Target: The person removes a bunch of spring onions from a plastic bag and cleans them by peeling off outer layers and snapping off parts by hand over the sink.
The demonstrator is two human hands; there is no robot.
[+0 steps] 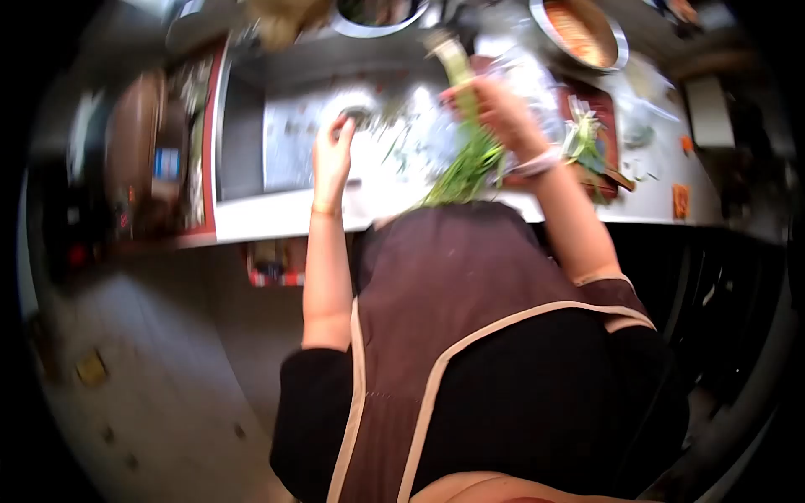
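A bunch of long green leafy stalks (470, 163) hangs from my right hand (495, 109), whose fingers are wrapped round its pale upper part. The leaf ends hang down over the sink's front edge, close to my apron. Over the left part of the steel sink (243, 126) is my left hand (334, 147), its fingers slightly curled and apart, with nothing seen in them. Wet scraps of green lie in the sink between my two hands, blurred by glare.
On the right, a red-brown board (608, 109) bears more greens (584, 138) and a knife handle (620, 178). Behind it stands a metal bowl (620, 54) of orange food. Another round vessel (375, 32) is behind the sink. A brown container (138, 126) stands at left.
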